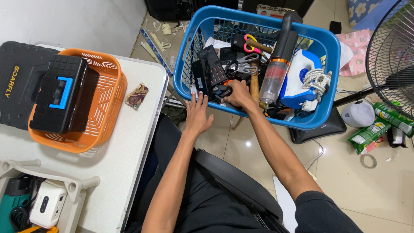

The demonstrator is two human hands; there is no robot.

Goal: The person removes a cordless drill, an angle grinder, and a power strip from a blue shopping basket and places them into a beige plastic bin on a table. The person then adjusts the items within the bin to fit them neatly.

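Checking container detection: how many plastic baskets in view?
2. Blue basket at top centre, full of tools, both hands at its near rim. Orange basket on the white table at left, holding a black case. None hidden, apparently.

The right hand (238, 96) reaches into the blue basket (189, 51), and its fingertips are buried among the clutter there; what they grip, perhaps a small dark object, cannot be made out. A black case (17, 82) at the table's (129, 142) left edge is cut off by the frame. At the table's near left corner, a grey tray (71, 190) runs out of view. The fan (390, 56) is clipped at the right.
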